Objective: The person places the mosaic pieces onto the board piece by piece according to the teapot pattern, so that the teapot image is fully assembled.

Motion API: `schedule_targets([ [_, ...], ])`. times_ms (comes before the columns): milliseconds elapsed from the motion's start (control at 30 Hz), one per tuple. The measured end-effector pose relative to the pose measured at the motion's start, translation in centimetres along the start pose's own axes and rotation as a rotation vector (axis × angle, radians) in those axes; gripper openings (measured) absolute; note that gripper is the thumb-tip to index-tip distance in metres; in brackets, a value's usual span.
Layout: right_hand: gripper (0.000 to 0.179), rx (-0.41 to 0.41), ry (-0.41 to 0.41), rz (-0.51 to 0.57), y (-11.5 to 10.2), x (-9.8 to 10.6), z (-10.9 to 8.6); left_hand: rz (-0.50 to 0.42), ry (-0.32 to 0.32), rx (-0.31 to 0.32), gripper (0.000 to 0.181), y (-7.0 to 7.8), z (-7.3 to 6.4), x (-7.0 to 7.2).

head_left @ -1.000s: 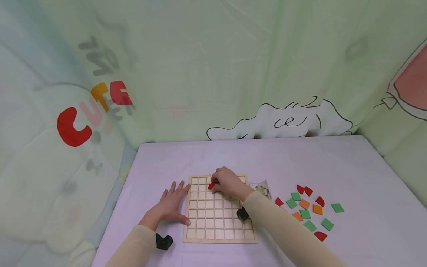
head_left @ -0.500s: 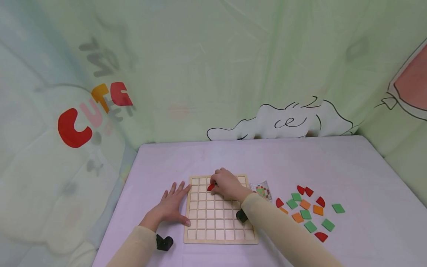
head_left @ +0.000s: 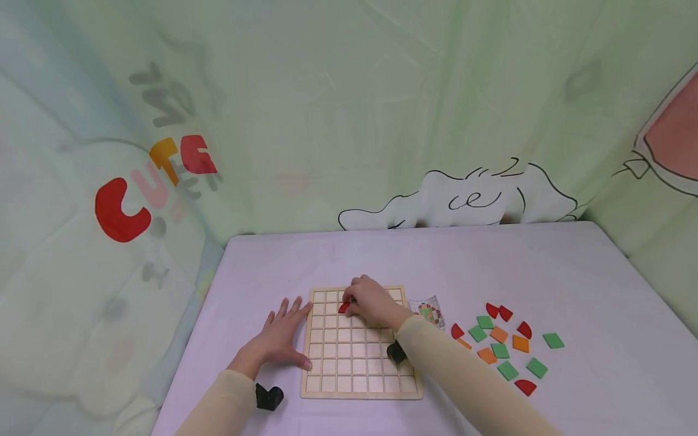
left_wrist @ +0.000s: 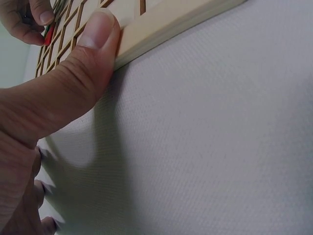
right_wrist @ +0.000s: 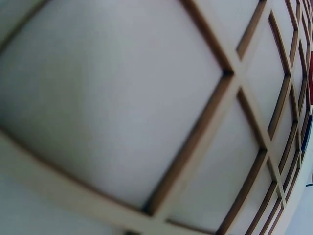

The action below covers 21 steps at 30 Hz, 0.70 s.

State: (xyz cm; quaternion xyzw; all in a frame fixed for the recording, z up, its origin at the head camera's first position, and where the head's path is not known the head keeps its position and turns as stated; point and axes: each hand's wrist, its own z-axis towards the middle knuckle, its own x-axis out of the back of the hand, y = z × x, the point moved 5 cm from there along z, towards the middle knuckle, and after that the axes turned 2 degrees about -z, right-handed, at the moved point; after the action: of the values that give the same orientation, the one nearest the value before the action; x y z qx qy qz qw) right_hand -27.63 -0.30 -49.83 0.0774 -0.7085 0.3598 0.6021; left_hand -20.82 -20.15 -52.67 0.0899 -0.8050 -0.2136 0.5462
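Note:
A wooden grid board (head_left: 351, 383) lies on the table. My left hand (head_left: 280, 338) spreads its fingers along its left edge; in the left wrist view the thumb (left_wrist: 73, 81) rests on the frame. Over the upper middle cells, my right hand (head_left: 373, 301) pinches a red quarter-circle tile (head_left: 344, 307). The fingers cover part of that tile. From the left side, the left wrist view shows the red tile (left_wrist: 49, 35) low at the grid under the right fingertips, with a sliver of green beside it. Mostly grid cells (right_wrist: 210, 196) fill the right wrist view.
Right of the board lie loose green tiles (head_left: 508, 370), orange tiles (head_left: 520, 343) and red tiles (head_left: 525, 387). A printed pattern card (head_left: 429, 310) sits by the board's right edge, partly behind the right forearm. Black wrist devices (head_left: 269, 397) show at both wrists.
With the red tile between its fingers, the right hand has shifted very slightly toward me over the same cells. The left hand stays at the board's edge.

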Motion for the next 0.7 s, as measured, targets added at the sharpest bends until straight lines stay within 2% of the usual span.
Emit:
schedule_targets([
  [400, 0.007, 0.061, 0.035, -0.009, 0.1, 0.1, -0.3, 0.003, -0.008, 0.0, 0.128, 0.0, 0.1, -0.1],
  [567, 0.015, 0.036, 0.058, 0.054, 0.4, 0.4, -0.4, 0.004, -0.009, 0.007, 0.128, 0.1, 0.1, 0.0],
  [700, 0.016, 0.06, 0.078, 0.119, 0.6, 1.7, -0.7, 0.002, -0.008, 0.006, 0.128, 0.2, 0.0, 0.2],
])
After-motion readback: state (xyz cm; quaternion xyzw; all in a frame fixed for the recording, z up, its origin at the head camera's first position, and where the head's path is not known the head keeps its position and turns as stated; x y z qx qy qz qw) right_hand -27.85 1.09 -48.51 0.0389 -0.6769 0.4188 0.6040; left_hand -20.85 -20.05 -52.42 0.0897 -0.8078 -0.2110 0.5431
